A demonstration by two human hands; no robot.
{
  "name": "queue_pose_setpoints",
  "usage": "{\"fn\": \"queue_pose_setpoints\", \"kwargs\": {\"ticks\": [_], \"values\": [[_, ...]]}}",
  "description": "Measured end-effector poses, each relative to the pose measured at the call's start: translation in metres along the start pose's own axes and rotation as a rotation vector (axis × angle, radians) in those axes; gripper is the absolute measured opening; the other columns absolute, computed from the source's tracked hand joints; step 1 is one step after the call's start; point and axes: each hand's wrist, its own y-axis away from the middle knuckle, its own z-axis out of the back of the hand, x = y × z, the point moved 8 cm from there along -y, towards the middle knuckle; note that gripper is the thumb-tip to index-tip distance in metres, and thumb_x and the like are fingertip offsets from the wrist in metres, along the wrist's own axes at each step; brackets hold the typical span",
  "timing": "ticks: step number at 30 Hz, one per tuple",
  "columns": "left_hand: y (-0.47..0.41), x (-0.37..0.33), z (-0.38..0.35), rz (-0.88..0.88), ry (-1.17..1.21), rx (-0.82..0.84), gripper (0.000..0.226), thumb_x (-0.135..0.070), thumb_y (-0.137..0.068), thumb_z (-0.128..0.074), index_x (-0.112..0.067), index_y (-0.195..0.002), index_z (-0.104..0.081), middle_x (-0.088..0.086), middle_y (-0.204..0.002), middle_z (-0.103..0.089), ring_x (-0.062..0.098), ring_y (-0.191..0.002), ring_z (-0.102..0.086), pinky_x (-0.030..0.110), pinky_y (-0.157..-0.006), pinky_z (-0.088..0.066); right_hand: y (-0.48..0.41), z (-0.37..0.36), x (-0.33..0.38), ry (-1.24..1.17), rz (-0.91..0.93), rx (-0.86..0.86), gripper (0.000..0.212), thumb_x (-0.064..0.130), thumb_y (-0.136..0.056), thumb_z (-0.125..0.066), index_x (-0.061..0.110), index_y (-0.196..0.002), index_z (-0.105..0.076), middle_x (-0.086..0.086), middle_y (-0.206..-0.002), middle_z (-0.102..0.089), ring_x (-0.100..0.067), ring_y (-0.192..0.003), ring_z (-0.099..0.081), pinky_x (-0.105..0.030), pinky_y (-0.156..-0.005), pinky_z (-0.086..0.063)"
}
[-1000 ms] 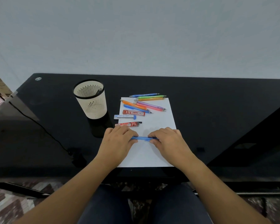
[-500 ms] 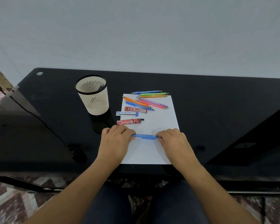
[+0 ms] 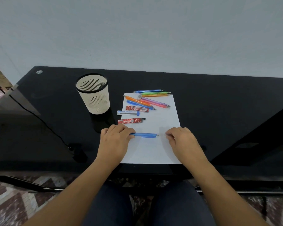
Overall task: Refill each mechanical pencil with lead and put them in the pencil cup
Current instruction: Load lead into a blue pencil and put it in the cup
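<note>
At the near edge of the black table (image 3: 55, 111), over the white sheet (image 3: 153, 152): the two hands have come apart. Half a second ago both were on the blue pencil (image 3: 145, 135); now there is a clear gap between its right end and the right hand (image 3: 181, 141).

- Left hand (image 3: 114, 141): fingers curled round the pencil's left end, holding it level just above the sheet.
- Right hand: drawn off to the right, fingertips pinched on a tiny pale piece, probably the small cap (image 3: 167, 135). It is too small to be sure.
- Reading: the pencil looks opened at its end and ready to take lead. No lead has been picked up yet.

Just beyond the hands are three lead cases, none of them touched:
- red Alpha case (image 3: 130, 121)
- clear case with blue cap (image 3: 128, 113)
- second red case (image 3: 137, 108)

Farther out, the loose pencils (image 3: 147, 100) lie in a fan across the top of the sheet, waiting their turn.

Far left stands the pencil cup (image 3: 93, 97), upright on the table and well apart from the held pencil. Something dark leans inside its rim, but I cannot tell what. Most of the task remains.
</note>
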Motion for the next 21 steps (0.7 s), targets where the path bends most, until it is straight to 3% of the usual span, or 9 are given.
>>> {"fn": "queue_pose_setpoints", "kwargs": {"ticks": [6,13,21], "values": [[0.001,0.000,0.002,0.011,0.005,-0.009,0.018,-0.017,-0.080,-0.076,-0.021,-0.098,-0.074,-0.002,-0.090,-0.067,0.021,-0.081,-0.060,0.038,-0.073,-0.043,-0.002,0.009,0.004,-0.031,-0.022,0.026,0.023,0.021,-0.094,-0.057,0.018,-0.114,-0.066,0.002,-0.105,-0.064,-0.010,-0.096,-0.054,-0.020,-0.087,-0.046],[0.001,-0.001,0.003,-0.002,0.003,-0.016,0.019,-0.016,-0.079,-0.077,-0.020,-0.098,-0.074,-0.001,-0.088,-0.067,0.022,-0.079,-0.061,0.040,-0.071,-0.045,-0.012,0.003,0.009,0.091,-0.055,0.198,0.025,0.020,-0.097,-0.047,0.021,-0.119,-0.060,0.004,-0.112,-0.058,-0.010,-0.100,-0.049,-0.021,-0.086,-0.044],[0.000,-0.001,0.001,0.005,0.003,0.006,0.019,-0.018,-0.080,-0.076,-0.020,-0.099,-0.074,-0.001,-0.090,-0.067,0.022,-0.081,-0.061,0.040,-0.073,-0.045,-0.025,-0.005,0.014,0.155,-0.078,0.371,0.020,0.014,-0.094,-0.048,0.017,-0.112,-0.056,0.000,-0.100,-0.058,-0.013,-0.084,-0.055,-0.024,-0.074,-0.049]]}}
